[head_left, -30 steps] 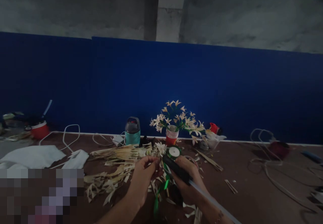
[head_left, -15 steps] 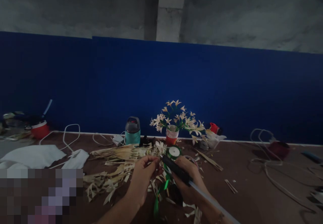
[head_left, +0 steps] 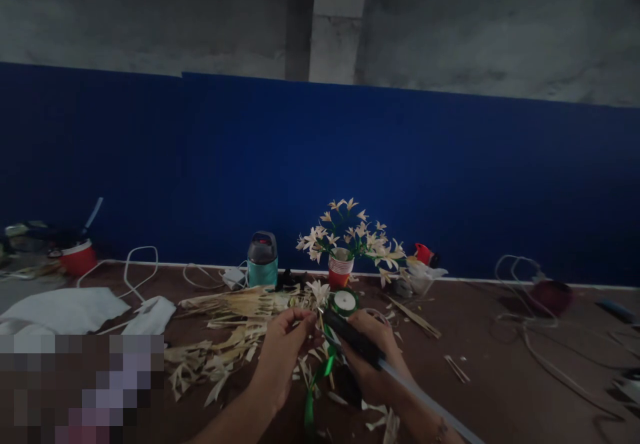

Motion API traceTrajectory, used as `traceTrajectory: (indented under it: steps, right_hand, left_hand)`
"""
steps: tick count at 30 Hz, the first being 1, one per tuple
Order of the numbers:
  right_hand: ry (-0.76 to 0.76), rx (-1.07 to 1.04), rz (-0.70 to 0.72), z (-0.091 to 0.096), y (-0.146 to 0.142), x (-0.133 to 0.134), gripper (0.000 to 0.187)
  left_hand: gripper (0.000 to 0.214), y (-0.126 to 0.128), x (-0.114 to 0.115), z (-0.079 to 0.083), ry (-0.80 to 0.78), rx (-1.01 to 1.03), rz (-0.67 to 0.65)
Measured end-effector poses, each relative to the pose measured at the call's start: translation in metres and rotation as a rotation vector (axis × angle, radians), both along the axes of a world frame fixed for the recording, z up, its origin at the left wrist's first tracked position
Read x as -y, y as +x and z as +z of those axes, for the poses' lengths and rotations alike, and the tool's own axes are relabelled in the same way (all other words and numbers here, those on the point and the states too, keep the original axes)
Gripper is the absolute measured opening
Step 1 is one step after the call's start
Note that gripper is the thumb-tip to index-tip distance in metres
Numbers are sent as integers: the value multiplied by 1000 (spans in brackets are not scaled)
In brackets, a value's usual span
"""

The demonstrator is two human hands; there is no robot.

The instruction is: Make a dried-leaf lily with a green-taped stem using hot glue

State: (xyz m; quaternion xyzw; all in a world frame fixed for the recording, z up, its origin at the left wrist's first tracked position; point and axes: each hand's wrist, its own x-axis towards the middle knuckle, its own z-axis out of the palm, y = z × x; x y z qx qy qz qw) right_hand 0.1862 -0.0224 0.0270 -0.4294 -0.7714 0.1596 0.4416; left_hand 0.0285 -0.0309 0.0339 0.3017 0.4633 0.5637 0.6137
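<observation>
My left hand (head_left: pixel 287 344) is closed in a pinch just below a pale handmade flower (head_left: pixel 318 292), apparently on its stem, though the fingers hide the grip. My right hand (head_left: pixel 375 347) is wrapped round a black glue gun (head_left: pixel 353 337), whose metal tip points at the base of that flower, close to my left fingertips. A long translucent glue stick (head_left: pixel 425 401) runs out of the gun's back over my right forearm. Shiny green ribbon (head_left: pixel 320 374) hangs down between my hands. Just beyond them lies a green ribbon spool (head_left: pixel 345 303) with a white centre.
Behind stands a red-and-white cup (head_left: pixel 341 273) holding pale flowers (head_left: pixel 370 241). To its left is a teal device (head_left: pixel 263 267) with a dark top. Dried husks (head_left: pixel 225 304) litter the left side; white cloth (head_left: pixel 65 307) lies farther left. Cables (head_left: pixel 545 351) trail at right.
The glue gun and my right hand have shifted very slightly to the right and down. My left hand and the flower stay almost where they were.
</observation>
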Motion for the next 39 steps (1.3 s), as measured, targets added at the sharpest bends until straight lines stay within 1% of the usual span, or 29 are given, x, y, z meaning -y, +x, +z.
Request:
traceTrajectory:
  steps: [5, 12, 14, 17, 19, 20, 21, 23, 24, 25, 27, 28, 30, 32, 33, 34, 35, 36, 37, 38, 39]
  right_hand:
    - [-11, 38, 7, -1, 0, 0, 19]
    - [-52, -10, -19, 3, -3, 1, 15]
    - [-104, -66, 0, 1, -2, 1, 11]
    - [-191, -172, -6, -11, 3, -3, 6]
    - [-272, -224, -25, -20, 9, -8, 13]
    - [-344, -240, -6, -23, 12, -11, 17]
    - [-470, -269, 41, -23, 15, -13, 19]
    - [-685, -295, 137, -16, 22, -19, 23]
    - [-705, -300, 154, -9, 26, -21, 24]
    - [-698, -268, 184, 0, 30, -22, 25]
    - [-628, -225, 174, 21, 39, -23, 22]
    - [-623, -161, 208, 31, 43, -22, 20]
    - [-616, -100, 254, 46, 50, -17, 17]
    - [-605, 6, 336, 54, 55, -11, 12]
    - [-571, 112, 378, 54, 57, -9, 10]
    - [-514, 237, 381, 52, 59, -7, 7]
    - [-440, 368, 345, 47, 61, -7, 6]
    - [-351, 482, 247, 40, 63, -8, 8]
    - [-275, 542, 93, 31, 67, -11, 12]
    - [-224, 561, -27, 20, 71, -15, 24]
    - [-194, 574, -109, 8, 77, -19, 37]
  left_hand:
    - [24, 0, 0, -1, 7, 2, -2]
    - [27, 0, 1, 0, 20, 38, -18]
    - [27, 0, 0, 0, 33, 34, -27]
    - [27, -1, -1, -1, 62, 14, -36]
    - [26, -3, -2, 0, 90, 8, -62]
    - [25, -4, -2, 1, 113, 1, -88]
    - [24, -6, -3, 2, 139, -12, -124]
    - [23, -10, -4, 3, 199, -65, -217]
    - [23, -12, -5, 2, 224, -109, -272]
    - [22, -14, -6, 1, 239, -169, -327]
    - [19, -17, -10, -4, 261, -317, -409]
    - [16, -18, -12, -7, 266, -397, -419]
    - [12, -19, -17, -14, 310, -467, -378]
    - [15, -19, -21, -18, 228, -405, -259]
    - [14, -20, -23, -19, 210, -393, -240]
    - [15, -21, -24, -19, 196, -374, -247]
    - [17, -22, -25, -18, 175, -286, -249]
    - [18, -24, -26, -16, 167, -185, -268]
    - [20, -25, -26, -15, 162, -111, -279]
    - [21, -26, -26, -14, 157, -34, -285]
    - [22, -27, -26, -13, 152, 18, -286]
